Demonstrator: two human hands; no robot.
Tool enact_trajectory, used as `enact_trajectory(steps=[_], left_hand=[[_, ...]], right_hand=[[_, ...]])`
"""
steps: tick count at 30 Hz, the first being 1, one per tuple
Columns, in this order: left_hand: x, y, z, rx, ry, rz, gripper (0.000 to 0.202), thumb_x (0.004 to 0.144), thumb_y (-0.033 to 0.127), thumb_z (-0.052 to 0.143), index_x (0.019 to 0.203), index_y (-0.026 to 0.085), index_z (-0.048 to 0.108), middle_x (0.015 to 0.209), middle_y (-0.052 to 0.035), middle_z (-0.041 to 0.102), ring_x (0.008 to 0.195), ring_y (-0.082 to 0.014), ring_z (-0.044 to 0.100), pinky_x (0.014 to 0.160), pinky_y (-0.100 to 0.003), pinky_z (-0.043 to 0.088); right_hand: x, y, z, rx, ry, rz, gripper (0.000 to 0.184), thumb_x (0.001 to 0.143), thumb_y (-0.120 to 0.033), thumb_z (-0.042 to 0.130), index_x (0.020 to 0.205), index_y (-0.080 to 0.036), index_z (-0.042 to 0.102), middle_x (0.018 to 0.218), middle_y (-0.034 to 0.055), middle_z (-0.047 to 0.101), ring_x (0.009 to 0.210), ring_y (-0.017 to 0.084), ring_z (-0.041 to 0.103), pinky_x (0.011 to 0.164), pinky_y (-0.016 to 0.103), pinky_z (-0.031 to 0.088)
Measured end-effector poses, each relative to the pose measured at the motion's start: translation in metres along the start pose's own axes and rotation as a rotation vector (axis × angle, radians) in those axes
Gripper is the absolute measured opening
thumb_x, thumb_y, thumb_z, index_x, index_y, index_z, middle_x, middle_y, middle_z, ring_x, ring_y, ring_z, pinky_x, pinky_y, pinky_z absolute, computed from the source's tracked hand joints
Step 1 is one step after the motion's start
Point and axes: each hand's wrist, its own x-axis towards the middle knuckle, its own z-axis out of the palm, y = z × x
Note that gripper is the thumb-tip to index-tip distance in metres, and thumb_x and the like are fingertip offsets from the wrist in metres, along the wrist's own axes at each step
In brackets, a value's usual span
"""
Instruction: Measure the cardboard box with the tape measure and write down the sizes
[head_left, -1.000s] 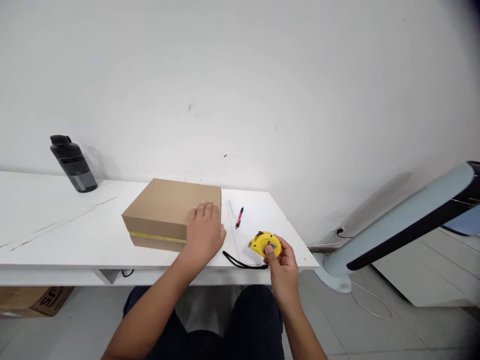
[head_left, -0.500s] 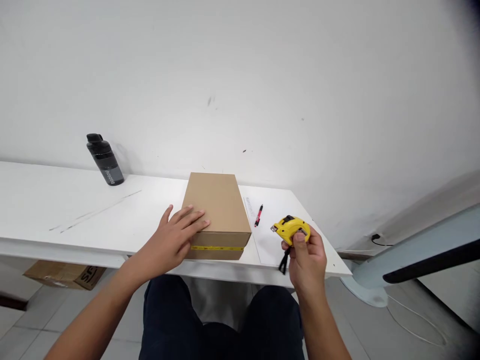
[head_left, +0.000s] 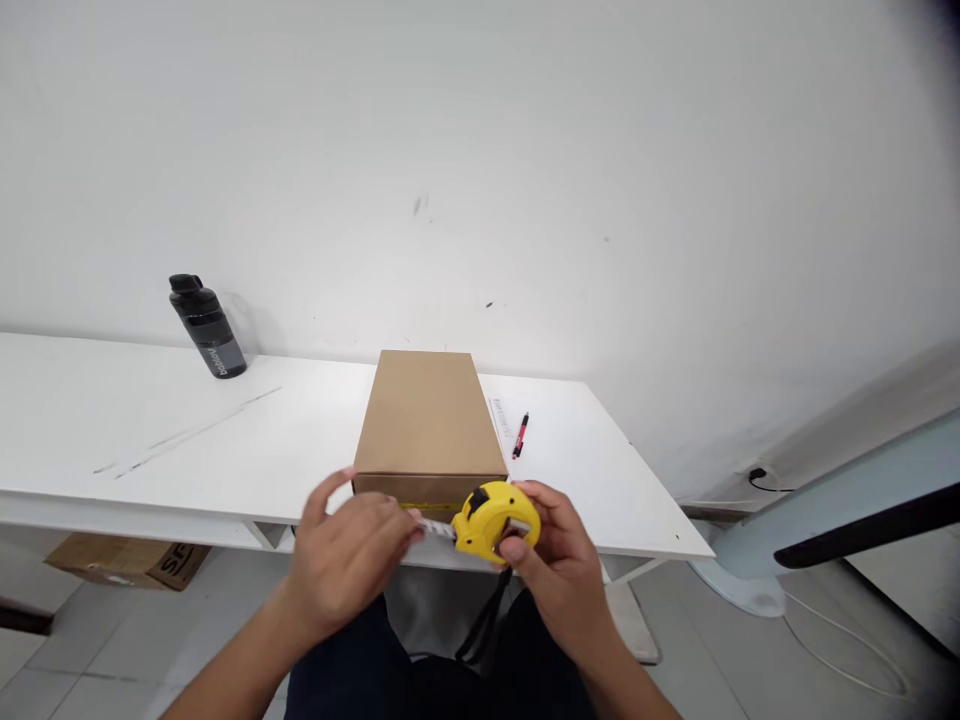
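Note:
In my right hand [head_left: 559, 570] is a yellow tape measure [head_left: 495, 520], with a black wrist strap hanging below it. A short length of its blade [head_left: 436, 527] is out, and the fingers of my left hand [head_left: 349, 550] pinch its end. Both hands are in front of the near side of a closed brown cardboard box [head_left: 431, 415] on the white table [head_left: 315, 420]. A yellow strip on the box's front face is partly hidden behind the tape measure.
Right of the box, a red and black pen [head_left: 521, 436] lies on a sheet of paper [head_left: 500, 415]. A dark bottle [head_left: 208, 328] stands at the back left by the wall. Under the table sits another carton [head_left: 127, 560]; a pale stand [head_left: 750, 585] is at the right.
My left hand has left the box top and taken the tape's end. My right hand has brought the tape measure left and down, and a bit of blade has come out.

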Motion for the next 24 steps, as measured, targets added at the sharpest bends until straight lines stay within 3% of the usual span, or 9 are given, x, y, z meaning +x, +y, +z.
enact_trajectory(steps=[5, 9, 16, 24], left_hand=[[-0.020, -0.065, 0.002, 0.212, -0.004, -0.252, 0.008, 0.096, 0.021, 0.060, 0.102, 0.025, 0.062, 0.090, -0.0005, 0.078, 0.082, -0.0188, 0.073, 0.102, -0.045, 0.046], [-0.037, -0.091, 0.011, 0.197, -0.057, -0.240, 0.005, 0.096, 0.025, 0.061, 0.100, 0.025, 0.063, 0.089, 0.0004, 0.078, 0.079, -0.0186, 0.072, 0.098, -0.042, 0.048], [-0.038, -0.084, 0.008, 0.205, -0.038, -0.099, 0.021, 0.091, 0.016, 0.065, 0.110, 0.025, 0.061, 0.089, -0.0004, 0.078, 0.078, -0.0175, 0.072, 0.096, -0.039, 0.050], [-0.023, -0.068, -0.008, 0.296, -0.169, -0.001, 0.030, 0.088, 0.011, 0.065, 0.116, 0.022, 0.060, 0.105, -0.0063, 0.076, 0.087, -0.0221, 0.069, 0.090, -0.040, 0.050]], right_hand=[[0.043, 0.006, -0.035, -0.085, 0.255, -0.074, 0.051, 0.077, -0.048, 0.082, 0.121, -0.026, 0.069, 0.112, 0.0075, 0.072, 0.083, 0.020, 0.067, 0.057, 0.026, 0.057], [0.061, 0.014, -0.055, -0.172, 0.302, -0.098, 0.054, 0.083, -0.052, 0.075, 0.129, -0.025, 0.068, 0.121, 0.0082, 0.071, 0.094, 0.021, 0.066, 0.068, 0.031, 0.058], [0.056, 0.017, -0.056, -0.287, 0.189, -0.222, 0.058, 0.086, -0.053, 0.072, 0.136, -0.026, 0.063, 0.135, 0.0095, 0.066, 0.118, 0.027, 0.064, 0.101, 0.043, 0.054], [0.057, 0.019, -0.056, -0.318, 0.134, -0.219, 0.054, 0.091, -0.054, 0.066, 0.138, -0.027, 0.061, 0.139, 0.0100, 0.063, 0.124, 0.027, 0.061, 0.105, 0.043, 0.052]])
